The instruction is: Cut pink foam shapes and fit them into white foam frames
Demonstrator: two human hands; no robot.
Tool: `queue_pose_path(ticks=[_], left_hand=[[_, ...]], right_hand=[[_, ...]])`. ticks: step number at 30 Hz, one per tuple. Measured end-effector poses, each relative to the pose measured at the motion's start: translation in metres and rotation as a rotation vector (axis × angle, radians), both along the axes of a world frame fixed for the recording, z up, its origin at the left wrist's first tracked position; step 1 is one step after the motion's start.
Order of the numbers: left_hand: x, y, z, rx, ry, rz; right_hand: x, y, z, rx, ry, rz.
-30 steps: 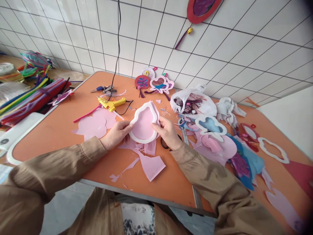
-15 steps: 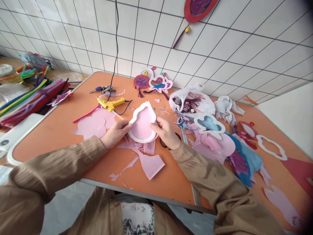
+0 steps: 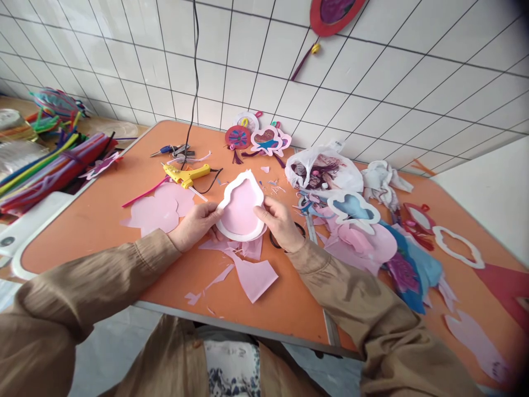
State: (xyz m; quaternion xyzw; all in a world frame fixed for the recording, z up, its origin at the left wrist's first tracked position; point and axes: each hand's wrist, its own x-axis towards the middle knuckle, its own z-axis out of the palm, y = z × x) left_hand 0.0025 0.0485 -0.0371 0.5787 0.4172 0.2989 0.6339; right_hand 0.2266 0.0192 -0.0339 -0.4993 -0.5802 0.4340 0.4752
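Fingers of L hand (image 3: 197,227) & R hand (image 3: 284,225) clamped on opp. sides of white frame (image 3: 258,193), pink sheet (image 3: 238,212) behind, prob. to keep edges aligned; both above mid bench (image 3: 293,314). Pink scraps (image 3: 257,277) nearer, glue gun (image 3: 188,175) left.

Frame (image 3: 242,236) lay over a sheet (image 3: 240,214), between left hand (image 3: 197,227) and right hand (image 3: 282,226), above the table (image 3: 173,284). Scraps (image 3: 257,279) lay before it, toward the person. Left side: cut piece (image 3: 155,213) on the table, glue gun (image 3: 188,176) behind that, small tools (image 3: 167,149) farther behind. Ornaments (image 3: 238,137) sat at the back near the wall (image 3: 372,88). Right side: plastic bag (image 3: 352,175) at the back, second frame (image 3: 365,225) before it on a cloth heap (image 3: 384,242), third frame (image 3: 440,234) farther right. Pipe cleaners (image 3: 74,165) lay beyond the table's left edge. One hanging ornament (image 3: 335,11) was on the wall.
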Motion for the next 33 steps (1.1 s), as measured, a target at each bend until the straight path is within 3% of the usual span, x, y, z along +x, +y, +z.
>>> queue_pose_path(ticks=[24,33], left_hand=[[-0.0017,-0.0014,0.0061,0.027,0.022,0.022],[-0.0023,0.0004,0.0048,0.03,0.009,0.045]], right_hand=[[-0.0001,-0.0003,-0.0042,0.022,0.035,-0.05],[0.001,-0.0018,-0.003,0.109,0.008,-0.103]])
